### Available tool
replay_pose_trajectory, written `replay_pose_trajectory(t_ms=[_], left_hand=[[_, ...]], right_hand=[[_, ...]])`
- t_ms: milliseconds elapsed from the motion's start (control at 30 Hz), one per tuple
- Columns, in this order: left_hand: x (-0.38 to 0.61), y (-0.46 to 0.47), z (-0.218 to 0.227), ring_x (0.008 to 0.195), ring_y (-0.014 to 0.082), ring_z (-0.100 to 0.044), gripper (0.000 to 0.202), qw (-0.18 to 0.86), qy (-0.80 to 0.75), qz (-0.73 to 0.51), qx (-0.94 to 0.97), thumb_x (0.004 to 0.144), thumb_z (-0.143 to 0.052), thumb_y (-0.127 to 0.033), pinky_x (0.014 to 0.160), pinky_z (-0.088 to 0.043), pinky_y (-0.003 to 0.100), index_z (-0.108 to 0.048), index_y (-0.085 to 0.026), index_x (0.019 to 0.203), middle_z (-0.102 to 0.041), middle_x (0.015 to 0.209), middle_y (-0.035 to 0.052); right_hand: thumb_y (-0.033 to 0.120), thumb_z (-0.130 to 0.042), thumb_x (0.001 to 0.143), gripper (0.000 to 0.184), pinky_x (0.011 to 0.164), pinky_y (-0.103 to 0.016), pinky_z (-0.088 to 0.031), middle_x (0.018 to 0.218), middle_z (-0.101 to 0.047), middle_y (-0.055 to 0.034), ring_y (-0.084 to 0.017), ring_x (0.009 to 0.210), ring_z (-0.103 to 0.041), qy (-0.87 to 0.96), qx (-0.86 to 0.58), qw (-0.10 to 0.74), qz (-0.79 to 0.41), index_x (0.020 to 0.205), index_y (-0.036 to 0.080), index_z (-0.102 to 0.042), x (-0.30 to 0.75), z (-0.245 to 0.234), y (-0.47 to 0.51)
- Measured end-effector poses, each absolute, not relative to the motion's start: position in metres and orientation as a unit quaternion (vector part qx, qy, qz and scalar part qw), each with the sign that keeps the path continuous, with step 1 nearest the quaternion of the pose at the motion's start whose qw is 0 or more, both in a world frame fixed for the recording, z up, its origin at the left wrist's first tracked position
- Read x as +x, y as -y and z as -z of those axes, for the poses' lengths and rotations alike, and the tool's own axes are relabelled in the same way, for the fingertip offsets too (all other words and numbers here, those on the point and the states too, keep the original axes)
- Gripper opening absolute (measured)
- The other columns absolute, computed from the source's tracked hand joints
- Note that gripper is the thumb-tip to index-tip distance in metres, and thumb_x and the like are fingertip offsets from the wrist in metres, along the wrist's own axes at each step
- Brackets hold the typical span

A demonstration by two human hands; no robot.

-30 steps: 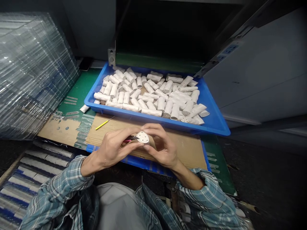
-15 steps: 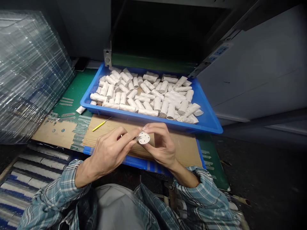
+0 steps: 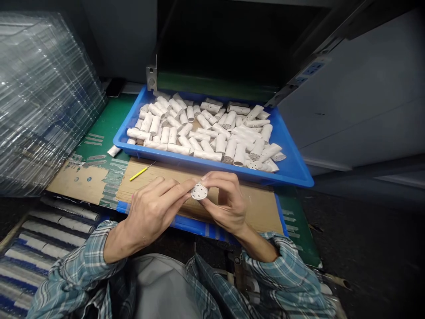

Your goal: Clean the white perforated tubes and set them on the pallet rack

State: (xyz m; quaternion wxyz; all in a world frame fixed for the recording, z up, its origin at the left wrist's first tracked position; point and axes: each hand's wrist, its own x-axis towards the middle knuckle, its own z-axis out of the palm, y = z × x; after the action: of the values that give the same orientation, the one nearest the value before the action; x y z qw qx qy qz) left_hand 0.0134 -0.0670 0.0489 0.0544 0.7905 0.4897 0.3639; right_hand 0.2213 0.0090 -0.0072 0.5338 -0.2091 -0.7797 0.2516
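Note:
Over the cardboard sheet (image 3: 255,204), a short white cylinder (image 3: 199,192) has its round end face, dotted with several dark holes, turned up toward me. My right hand (image 3: 227,201) grips it from the right between thumb and fingers. From the left, my left hand (image 3: 156,208) is closed in a pinch, its fingertips at the cylinder's rim. What those fingers hold, if anything, is hidden. Behind both hands stands a blue tray (image 3: 285,170) with many similar white cylinders (image 3: 209,133) lying in it. A yellow-handled pick (image 3: 139,173) with a thin metal tip lies left of my hands.
Plastic-wrapped goods (image 3: 43,102) are stacked at the left. One loose white cylinder (image 3: 114,151) lies outside the tray on the green tabletop (image 3: 99,119). A dark phone-like object (image 3: 115,87) is at the back left. A roller conveyor (image 3: 49,239) runs at lower left.
The thin metal tip that showed between my left fingers and the cylinder is now out of sight. My left fingers have straightened along the rim. The view has shifted slightly.

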Motion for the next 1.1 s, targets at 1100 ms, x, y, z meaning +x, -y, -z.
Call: replay_pose_trajectory(t_ms=[1100], left_hand=[[0.017,0.07,-0.058,0.072,0.0201,-0.062,0.019,-0.096,-0.516,-0.294,0.799,0.11,-0.058,-0.026,0.068,-0.045,0.035,-0.07,-0.014,0.119,-0.075,0.085,0.0031]], right_hand=[[0.01,-0.079,0.092,0.046,0.079,-0.043,-0.063,0.106,-0.066,-0.0058,-0.026,0.095,-0.068,0.802,-0.232,0.526,-0.161,0.131,0.03,-0.066,0.22,0.005,-0.009]])
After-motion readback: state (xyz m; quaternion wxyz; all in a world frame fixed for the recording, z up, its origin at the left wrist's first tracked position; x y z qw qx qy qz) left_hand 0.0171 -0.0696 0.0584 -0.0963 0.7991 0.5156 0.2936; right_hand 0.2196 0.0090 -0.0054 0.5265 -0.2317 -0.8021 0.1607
